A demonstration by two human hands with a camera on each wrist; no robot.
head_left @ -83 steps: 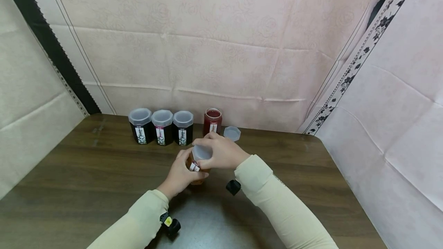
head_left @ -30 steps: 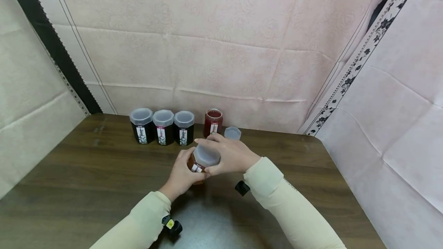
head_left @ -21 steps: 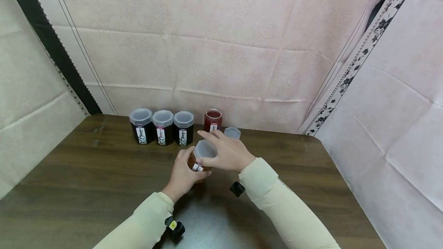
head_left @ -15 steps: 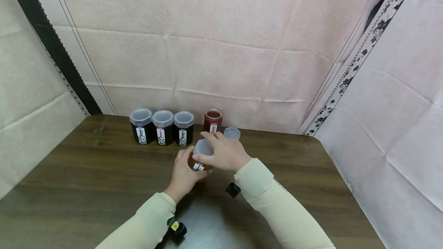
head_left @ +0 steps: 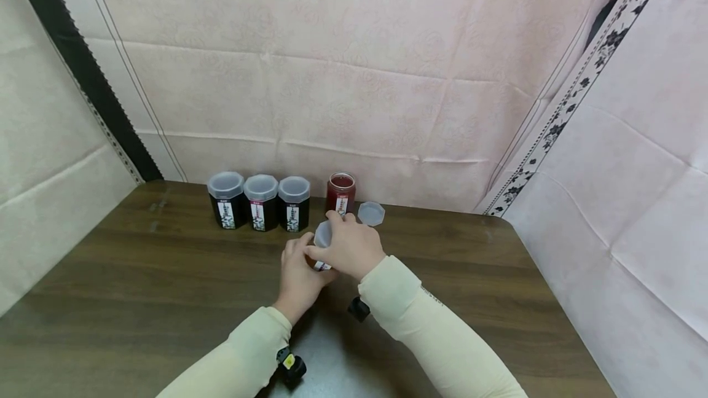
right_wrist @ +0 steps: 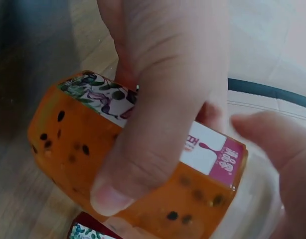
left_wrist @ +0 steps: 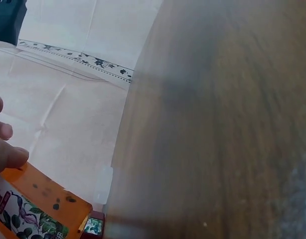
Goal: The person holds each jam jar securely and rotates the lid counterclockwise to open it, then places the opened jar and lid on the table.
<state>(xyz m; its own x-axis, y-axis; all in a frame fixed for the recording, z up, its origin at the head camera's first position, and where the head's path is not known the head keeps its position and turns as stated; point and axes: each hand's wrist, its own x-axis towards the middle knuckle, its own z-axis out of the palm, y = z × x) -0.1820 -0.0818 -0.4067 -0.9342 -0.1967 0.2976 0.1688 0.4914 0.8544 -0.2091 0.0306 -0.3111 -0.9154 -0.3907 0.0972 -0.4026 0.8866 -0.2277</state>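
Orange glass jar, faceted and flecked with black seeds (right_wrist: pixel 80 132), stood between the person's hands near the middle of the brown wooden table (head_left: pixel 138 306), its floral label partly covered. From where I was, its long axis looked close to upright, the translucent pale plastic lid (head_left: pixel 323 233) topmost; fingers hid the base, so I couldn't tell whether it touched the wood. The left hand (head_left: pixel 298 275) was clamped round the body from the left and near side, its thumb across the label. The right hand (head_left: pixel 351 244) came in from the right, higher up, with thumb and fingers pinching the lid's edge. To my eye everything turned on that stacking: left hand low, right hand nearer the lid, both on one axis. Beyond them, on the far side, were an uncapped dark red glass jar (head_left: pixel 340 192) and, just right of it, a loose translucent octagonal lid (head_left: pixel 371 214).
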